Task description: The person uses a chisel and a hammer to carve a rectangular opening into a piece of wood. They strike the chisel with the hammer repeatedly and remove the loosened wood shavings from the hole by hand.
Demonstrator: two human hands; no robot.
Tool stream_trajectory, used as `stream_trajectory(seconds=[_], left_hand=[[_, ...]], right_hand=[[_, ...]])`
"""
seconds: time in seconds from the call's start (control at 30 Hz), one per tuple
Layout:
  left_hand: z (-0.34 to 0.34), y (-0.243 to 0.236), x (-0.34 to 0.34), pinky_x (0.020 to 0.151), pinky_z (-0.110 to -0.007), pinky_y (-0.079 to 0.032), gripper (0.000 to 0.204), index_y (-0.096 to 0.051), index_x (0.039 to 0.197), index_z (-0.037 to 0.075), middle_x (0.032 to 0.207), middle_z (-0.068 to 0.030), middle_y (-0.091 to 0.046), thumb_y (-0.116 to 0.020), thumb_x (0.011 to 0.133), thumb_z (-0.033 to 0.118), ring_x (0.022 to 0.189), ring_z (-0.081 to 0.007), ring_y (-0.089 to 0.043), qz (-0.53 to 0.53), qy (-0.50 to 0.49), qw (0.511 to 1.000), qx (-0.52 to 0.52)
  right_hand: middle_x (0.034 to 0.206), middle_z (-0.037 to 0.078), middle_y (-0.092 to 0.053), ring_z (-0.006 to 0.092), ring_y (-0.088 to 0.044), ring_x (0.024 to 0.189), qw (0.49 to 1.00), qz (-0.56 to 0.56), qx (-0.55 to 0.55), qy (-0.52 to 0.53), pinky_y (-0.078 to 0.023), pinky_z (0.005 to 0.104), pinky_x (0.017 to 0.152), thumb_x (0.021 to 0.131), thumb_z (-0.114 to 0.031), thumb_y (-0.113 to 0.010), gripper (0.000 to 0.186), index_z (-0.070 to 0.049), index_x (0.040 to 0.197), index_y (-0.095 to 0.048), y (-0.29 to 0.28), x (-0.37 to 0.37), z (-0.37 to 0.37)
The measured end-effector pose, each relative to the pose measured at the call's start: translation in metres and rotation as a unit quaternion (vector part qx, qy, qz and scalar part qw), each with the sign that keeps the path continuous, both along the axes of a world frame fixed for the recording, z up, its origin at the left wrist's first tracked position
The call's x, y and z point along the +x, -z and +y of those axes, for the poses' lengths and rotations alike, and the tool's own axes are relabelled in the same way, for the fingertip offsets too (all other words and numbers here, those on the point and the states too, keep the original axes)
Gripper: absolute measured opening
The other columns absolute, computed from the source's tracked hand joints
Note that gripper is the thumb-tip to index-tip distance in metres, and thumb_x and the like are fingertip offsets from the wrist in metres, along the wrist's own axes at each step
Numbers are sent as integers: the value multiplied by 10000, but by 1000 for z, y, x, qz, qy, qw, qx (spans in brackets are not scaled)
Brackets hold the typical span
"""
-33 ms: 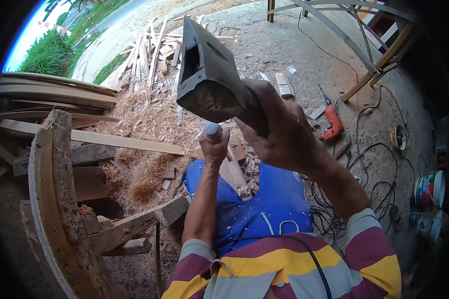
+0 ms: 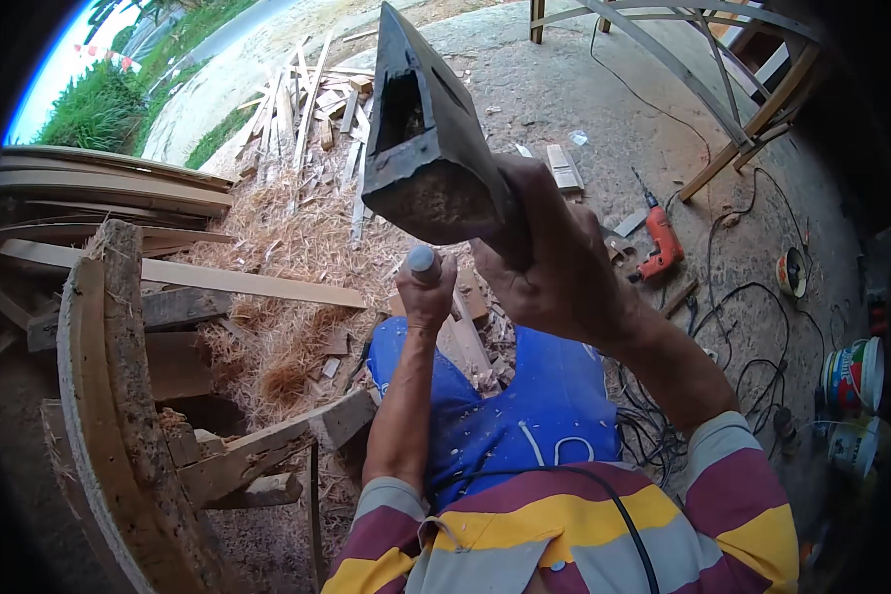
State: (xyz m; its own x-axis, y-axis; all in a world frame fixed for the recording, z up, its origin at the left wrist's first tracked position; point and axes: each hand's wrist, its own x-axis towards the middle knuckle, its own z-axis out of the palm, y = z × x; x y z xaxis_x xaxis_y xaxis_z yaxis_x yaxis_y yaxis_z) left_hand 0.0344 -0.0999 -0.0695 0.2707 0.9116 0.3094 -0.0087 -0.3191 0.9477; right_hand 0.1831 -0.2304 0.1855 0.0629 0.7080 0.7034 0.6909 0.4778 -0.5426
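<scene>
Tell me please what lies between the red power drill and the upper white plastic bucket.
In the head view, loops of thin black cable lie on the grey concrete floor between the drill and the bucket, with a small round tub nearby.

Bright daylight from upper left, glaring pale sky (image 2: 51, 64), dim right side, fisheye curvature at the edges

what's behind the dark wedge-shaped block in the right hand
Beyond the dark wedge-shaped block, grey concrete floor and pale wooden strips show; whatever lies directly behind is covered.
</scene>
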Motion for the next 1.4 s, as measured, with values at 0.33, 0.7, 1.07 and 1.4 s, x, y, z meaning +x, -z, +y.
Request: stream_trajectory(seconds=[0.33,0.7,1.07,1.4], left_hand=[[-40,-30,-3,801,-356,-552,192,-708,996,29,911,-99,-727,-737,811,72,880,-189,-710,61,1,998,-17],[-72,-34,-8,666,-331,-515,188,-638,877,52,776,-35,-647,-801,783,60,714,-165,-636,151,4,983,101],[34,-138,25,607,-302,-513,325,-539,989,50,855,-67,-639,-812,839,145,695,-138,-615,95,-70,986,121],[155,34,-7,874,-475,-467,502,-518,1197,152,1080,-131,-593,-696,747,17,1066,-328,-601,572,134,784,199]], right_hand=[[893,233,-674,405,-701,822,965,-128,-223,-45,-561,494,662,747,-56,-722,519,-28,1190,-451,47,19,-15],[854,237,-655,462,-667,840,906,-147,-398,-1,-533,540,699,798,-59,-637,458,-48,1219,-457,106,25,-18],[877,292,-671,515,-645,844,863,0,-485,139,-517,569,741,881,-165,-658,392,-47,1199,-462,214,53,-102],[934,310,-674,513,-646,878,797,-94,-590,84,-502,582,749,925,-312,-660,440,-27,1187,-450,255,46,-97]])
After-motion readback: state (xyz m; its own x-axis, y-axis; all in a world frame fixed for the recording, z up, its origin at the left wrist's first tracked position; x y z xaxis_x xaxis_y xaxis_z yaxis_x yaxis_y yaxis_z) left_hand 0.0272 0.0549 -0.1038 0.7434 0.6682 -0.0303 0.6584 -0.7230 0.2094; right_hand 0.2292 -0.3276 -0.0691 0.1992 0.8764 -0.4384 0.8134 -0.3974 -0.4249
